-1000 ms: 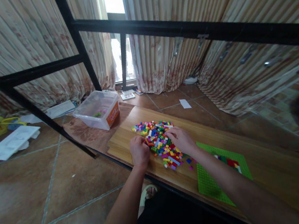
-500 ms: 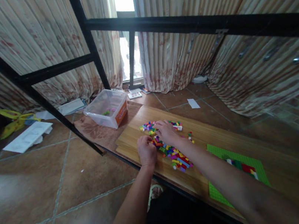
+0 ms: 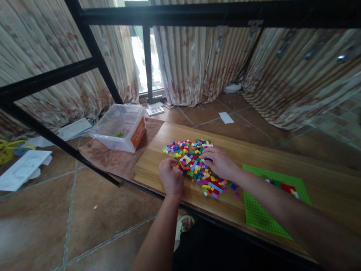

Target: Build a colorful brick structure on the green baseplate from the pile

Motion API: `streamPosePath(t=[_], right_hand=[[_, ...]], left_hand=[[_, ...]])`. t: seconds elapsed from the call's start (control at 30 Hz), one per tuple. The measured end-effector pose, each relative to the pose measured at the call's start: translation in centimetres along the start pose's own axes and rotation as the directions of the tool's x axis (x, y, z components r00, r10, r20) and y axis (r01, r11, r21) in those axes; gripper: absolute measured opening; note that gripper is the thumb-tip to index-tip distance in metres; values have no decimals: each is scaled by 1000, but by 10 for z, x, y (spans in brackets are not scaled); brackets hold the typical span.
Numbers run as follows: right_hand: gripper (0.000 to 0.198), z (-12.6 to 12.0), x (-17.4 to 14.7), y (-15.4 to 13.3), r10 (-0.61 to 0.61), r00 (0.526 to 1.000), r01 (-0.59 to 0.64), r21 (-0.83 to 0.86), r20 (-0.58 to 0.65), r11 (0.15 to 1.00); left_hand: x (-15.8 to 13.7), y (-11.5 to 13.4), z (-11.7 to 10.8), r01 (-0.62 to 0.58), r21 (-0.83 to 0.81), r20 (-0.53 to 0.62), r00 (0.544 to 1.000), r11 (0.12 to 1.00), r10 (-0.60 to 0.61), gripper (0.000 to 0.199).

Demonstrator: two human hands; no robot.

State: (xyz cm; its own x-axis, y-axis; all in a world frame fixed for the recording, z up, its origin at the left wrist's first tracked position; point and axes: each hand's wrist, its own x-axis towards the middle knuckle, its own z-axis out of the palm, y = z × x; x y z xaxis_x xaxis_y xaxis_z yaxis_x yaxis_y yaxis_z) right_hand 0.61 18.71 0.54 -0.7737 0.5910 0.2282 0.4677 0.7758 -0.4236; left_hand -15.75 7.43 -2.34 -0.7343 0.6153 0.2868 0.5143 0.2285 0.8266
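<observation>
A pile of small coloured toy bricks (image 3: 194,166) lies spread on the wooden board. At the pile's left edge is my left hand (image 3: 172,177), its fingers curled in; whatever they hold is hidden. My right hand (image 3: 219,162) hovers at the pile's right side with its fingers bent but apart over the bricks. No brick shows clearly in it. To the right, partly behind my right forearm, sits a green baseplate (image 3: 256,210) with red, white and dark bricks (image 3: 288,188) fixed on it.
Beyond the board's left end stands a clear plastic box (image 3: 109,139) with a few bricks inside, on a brown cloth (image 3: 90,155). A black metal frame (image 3: 182,13) crosses in front of the curtains. White packaging (image 3: 19,171) lies on the tiled floor.
My right hand has shifted right across the pile, uncovering bricks at its far side. My left hand stays at the left edge. The whole view has shifted slightly.
</observation>
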Motion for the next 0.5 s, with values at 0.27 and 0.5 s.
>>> streamPosePath(t=[0.27,0.5], right_hand=[[28,-10,-9,-5,164,986,-165,-32,-29,986],[23,10,20,-47,41,999,-41,-12,-3,999]], left_hand=[[1,-1,0,25,-7,-8,1000,1000,-25,29],[3,0,-1,50,-1,-13,999,999,-50,30]])
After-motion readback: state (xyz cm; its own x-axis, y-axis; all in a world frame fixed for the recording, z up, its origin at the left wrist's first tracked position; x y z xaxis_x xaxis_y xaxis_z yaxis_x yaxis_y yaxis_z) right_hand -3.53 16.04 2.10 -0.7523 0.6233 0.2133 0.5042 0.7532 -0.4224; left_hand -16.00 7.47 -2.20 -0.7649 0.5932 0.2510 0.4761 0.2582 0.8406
